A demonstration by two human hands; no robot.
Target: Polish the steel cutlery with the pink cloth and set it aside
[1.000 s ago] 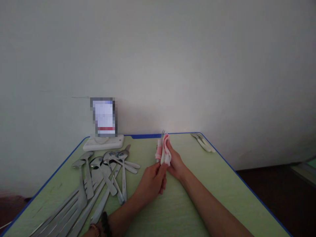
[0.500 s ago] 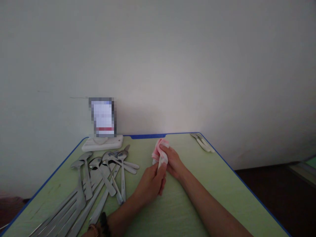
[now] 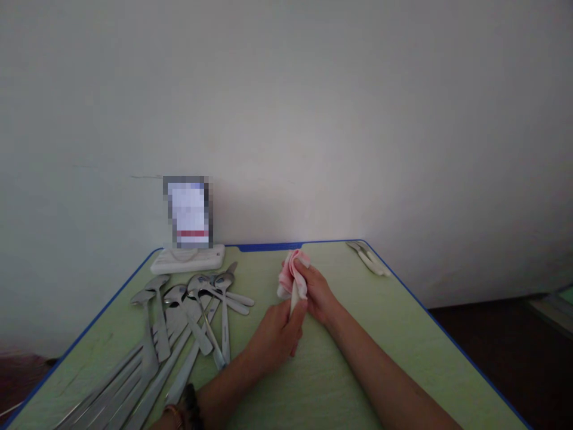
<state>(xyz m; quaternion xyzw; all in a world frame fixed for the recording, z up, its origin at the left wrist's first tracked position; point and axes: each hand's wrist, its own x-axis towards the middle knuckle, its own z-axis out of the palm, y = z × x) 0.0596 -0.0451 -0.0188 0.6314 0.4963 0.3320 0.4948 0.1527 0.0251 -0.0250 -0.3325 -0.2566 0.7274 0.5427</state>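
Note:
A pink and white cloth (image 3: 286,283) is bunched in my right hand (image 3: 319,294), its fingers closed round it. Out of the cloth's lower side comes a pale handle (image 3: 294,300), gripped by my closed left hand (image 3: 278,331). The cloth hides the other end of that utensil, so its kind does not show. Both hands are close together above the middle of the table. Left of them lies a pile of metal spoons (image 3: 224,280) and other long-handled cutlery, partly overlapping.
White-handled cutlery (image 3: 369,263) lies at the table's far right corner. A blurred-out screen (image 3: 190,209) stands on a white base (image 3: 188,260) at the back left. The green table (image 3: 358,334) has a blue edge and meets a pale wall (image 3: 286,119).
My hands and the cloth have shifted very slightly, with a bit more of the pale handle showing between them. Both hands keep their hold, and the cutlery lies as before.

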